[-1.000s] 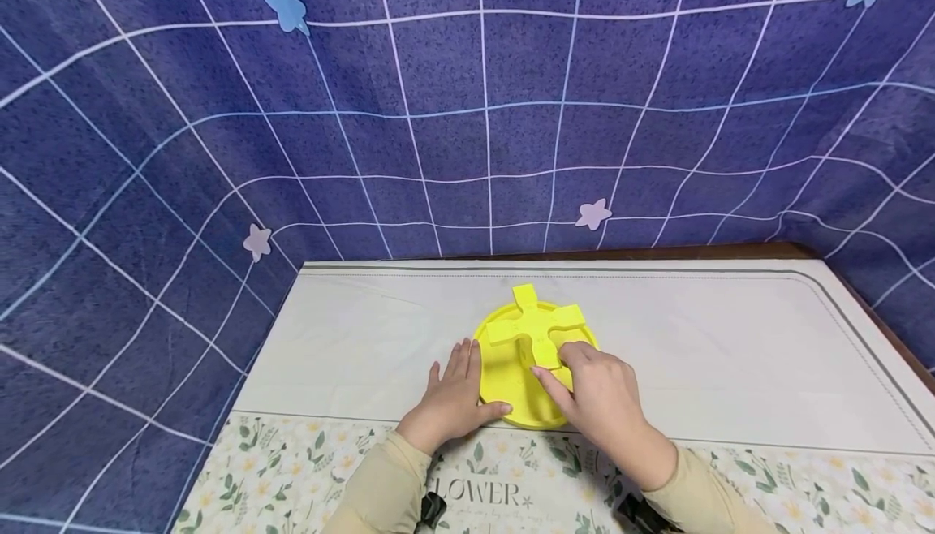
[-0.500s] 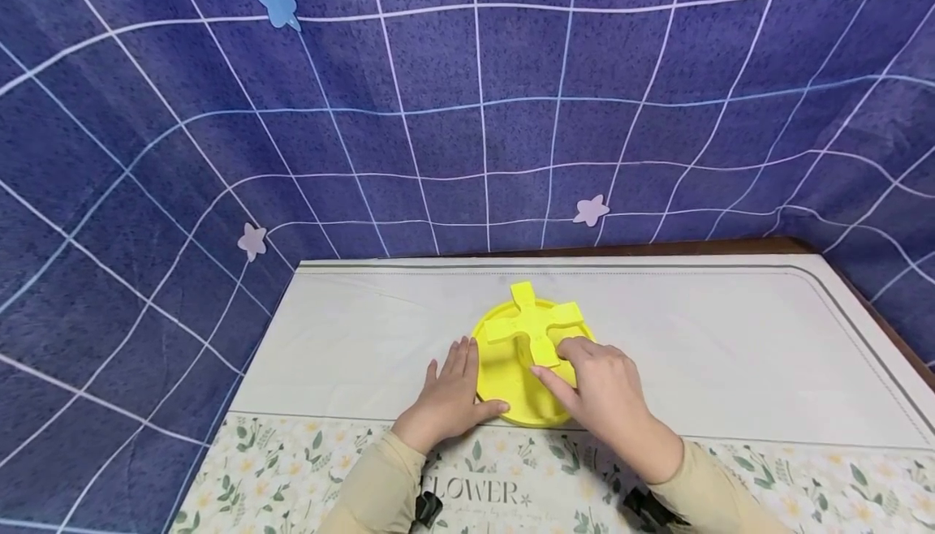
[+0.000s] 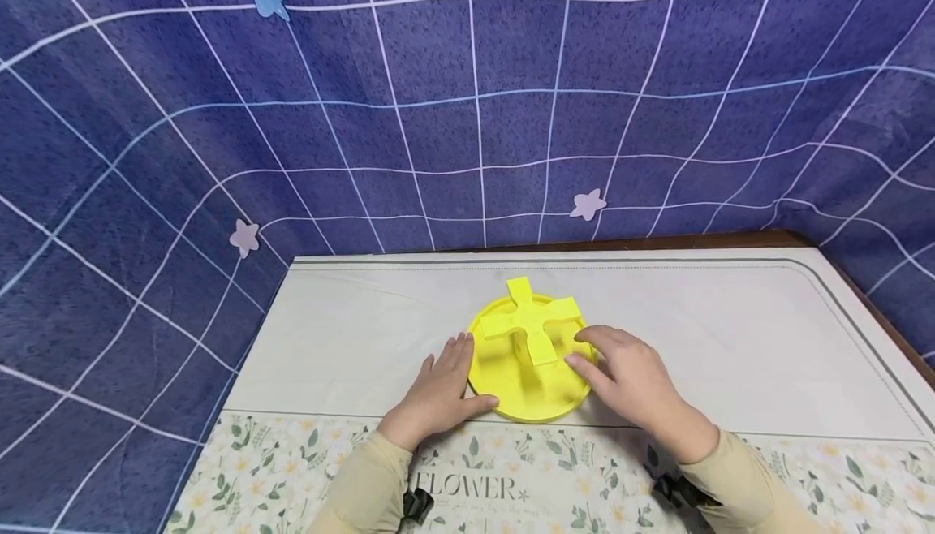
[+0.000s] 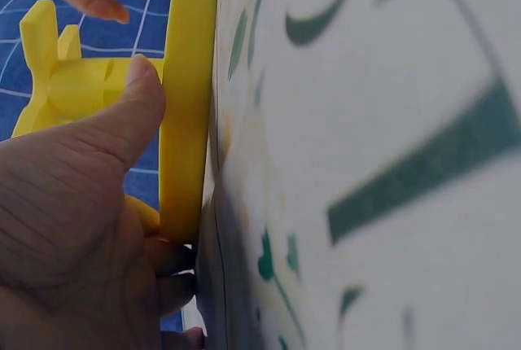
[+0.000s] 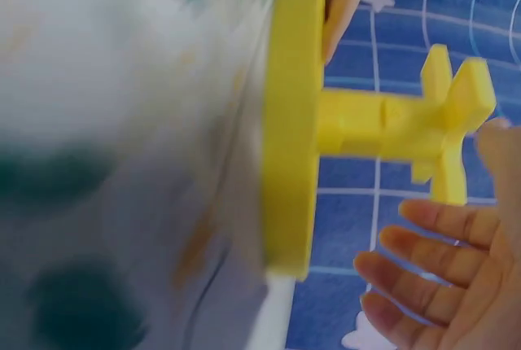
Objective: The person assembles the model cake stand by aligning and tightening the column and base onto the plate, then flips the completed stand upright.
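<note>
A yellow piece with a round tray-like base [image 3: 529,404], an upright post [image 5: 358,124] and a four-armed cross top [image 3: 530,321] stands on the table. My left hand [image 3: 436,392] lies at the left of the base, fingers extended along its side. In the left wrist view its thumb [image 4: 134,114] rests against the base's rim; the other fingers are partly hidden. My right hand [image 3: 635,376] hovers at the right of the cross, fingers relaxed and holding nothing. In the right wrist view a gap shows between these fingers [image 5: 435,264] and the post.
The table [image 3: 730,347] has a white cover with a floral band [image 3: 292,469] along its near side. Behind and to the left hangs a blue curtain [image 3: 409,112] with a grid and stars. A dark band [image 3: 418,504] sits at my left wrist.
My right hand has let go of the cross's near arm and moved a little to the right, its fingers spreading. The left hand stays at the base, and the yellow piece stands as before.
</note>
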Motion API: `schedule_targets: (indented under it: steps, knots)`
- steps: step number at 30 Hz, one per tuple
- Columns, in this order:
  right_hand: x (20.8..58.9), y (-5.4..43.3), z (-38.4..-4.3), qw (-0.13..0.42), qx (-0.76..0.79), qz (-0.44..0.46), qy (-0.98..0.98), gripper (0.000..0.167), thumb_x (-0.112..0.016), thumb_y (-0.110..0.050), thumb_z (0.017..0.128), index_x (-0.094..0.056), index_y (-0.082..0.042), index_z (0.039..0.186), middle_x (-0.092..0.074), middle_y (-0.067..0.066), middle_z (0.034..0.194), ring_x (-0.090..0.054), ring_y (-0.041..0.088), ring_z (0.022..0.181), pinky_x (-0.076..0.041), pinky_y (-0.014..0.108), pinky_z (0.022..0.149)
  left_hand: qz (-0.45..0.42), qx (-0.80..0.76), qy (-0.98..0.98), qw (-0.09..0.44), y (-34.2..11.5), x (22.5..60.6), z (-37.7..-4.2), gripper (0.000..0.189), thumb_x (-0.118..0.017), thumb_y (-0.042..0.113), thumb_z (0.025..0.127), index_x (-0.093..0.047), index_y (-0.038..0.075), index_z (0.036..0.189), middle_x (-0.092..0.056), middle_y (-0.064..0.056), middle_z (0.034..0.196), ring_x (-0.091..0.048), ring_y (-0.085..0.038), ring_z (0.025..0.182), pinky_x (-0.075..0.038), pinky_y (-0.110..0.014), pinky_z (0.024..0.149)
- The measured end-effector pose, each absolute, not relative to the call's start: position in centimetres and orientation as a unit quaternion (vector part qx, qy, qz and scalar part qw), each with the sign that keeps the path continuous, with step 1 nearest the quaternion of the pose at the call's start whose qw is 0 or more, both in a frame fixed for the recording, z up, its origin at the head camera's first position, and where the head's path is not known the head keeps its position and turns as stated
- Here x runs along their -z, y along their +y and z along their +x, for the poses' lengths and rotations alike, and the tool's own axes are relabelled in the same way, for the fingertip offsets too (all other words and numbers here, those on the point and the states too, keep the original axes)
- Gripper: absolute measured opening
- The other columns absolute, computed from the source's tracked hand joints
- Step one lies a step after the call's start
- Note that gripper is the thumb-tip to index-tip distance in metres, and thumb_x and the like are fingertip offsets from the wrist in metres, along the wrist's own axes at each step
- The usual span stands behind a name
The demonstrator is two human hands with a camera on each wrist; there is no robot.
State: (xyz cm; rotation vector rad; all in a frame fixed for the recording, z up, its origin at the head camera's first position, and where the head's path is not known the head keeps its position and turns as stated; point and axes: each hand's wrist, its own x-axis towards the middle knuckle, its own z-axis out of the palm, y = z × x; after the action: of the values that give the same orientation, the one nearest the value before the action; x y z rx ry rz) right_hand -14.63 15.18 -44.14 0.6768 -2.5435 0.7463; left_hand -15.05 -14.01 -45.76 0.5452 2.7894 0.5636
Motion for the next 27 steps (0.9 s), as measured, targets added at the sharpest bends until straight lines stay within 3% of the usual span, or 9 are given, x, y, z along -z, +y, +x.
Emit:
schedule_targets:
  steps: [8,13,17,24,27]
  knots:
    - [45.3,16.9,-15.3,0.139,-0.244,0.246,-0.928,0.054,-0.071,-0.034,0.089,-0.059,0.002,0.127,-0.059,0.024,0.128,-0.057,0.041,0.116,-0.045,0.055,0.095,0.195,-0.214,0.95,0.119,-14.6,45.8,-15.2,0.105,-0.064,0.058,0.086,-0.01,-0.001,0.155,-0.01,-0.019,0.161,-0.008,-0.034,0.148,-0.007,-0.056,0.116]
    - [45.8,17.4,-15.8,0.049,-0.245,0.252,-0.935,0.088,-0.08,-0.044,0.078,-0.043,0.004,0.143,-0.047,0.03,0.14,-0.046,0.048,0.126,-0.038,0.061,0.101,0.191,-0.22,0.949,0.117,-14.7,45.8,-15.2,0.107,-0.069,0.055,0.084,-0.011,0.0,0.155,-0.011,-0.017,0.161,-0.009,-0.032,0.148,-0.007,-0.056,0.116]
    - [46.1,17.5,-16.1,-0.034,-0.255,0.251,-0.933,0.114,-0.086,-0.05,0.067,-0.029,0.003,0.15,-0.035,0.025,0.151,-0.03,0.047,0.138,-0.024,0.066,0.106,0.189,-0.218,0.952,0.101,-14.6,46.0,-15.4,0.112,-0.077,0.052,0.078,-0.014,0.001,0.156,-0.017,-0.016,0.16,-0.014,-0.032,0.147,-0.01,-0.057,0.115]
    - [46.1,16.9,-16.6,-0.028,-0.238,0.209,-0.948,0.129,-0.091,-0.051,0.054,-0.027,0.008,0.149,-0.043,0.027,0.144,-0.04,0.045,0.132,-0.028,0.064,0.105,0.193,-0.194,0.96,0.051,-13.9,46.0,-15.8,0.114,-0.086,0.048,0.066,-0.028,-0.002,0.151,-0.034,-0.021,0.153,-0.03,-0.037,0.141,-0.027,-0.058,0.11]
    - [46.4,16.9,-16.5,-0.023,-0.246,0.205,-0.947,0.13,-0.092,-0.052,0.052,-0.028,0.009,0.149,-0.043,0.028,0.144,-0.042,0.044,0.131,-0.027,0.065,0.105,0.194,-0.195,0.96,0.049,-13.8,46.0,-15.8,0.115,-0.087,0.046,0.064,-0.029,-0.004,0.15,-0.035,-0.023,0.151,-0.032,-0.038,0.14,-0.027,-0.056,0.111]
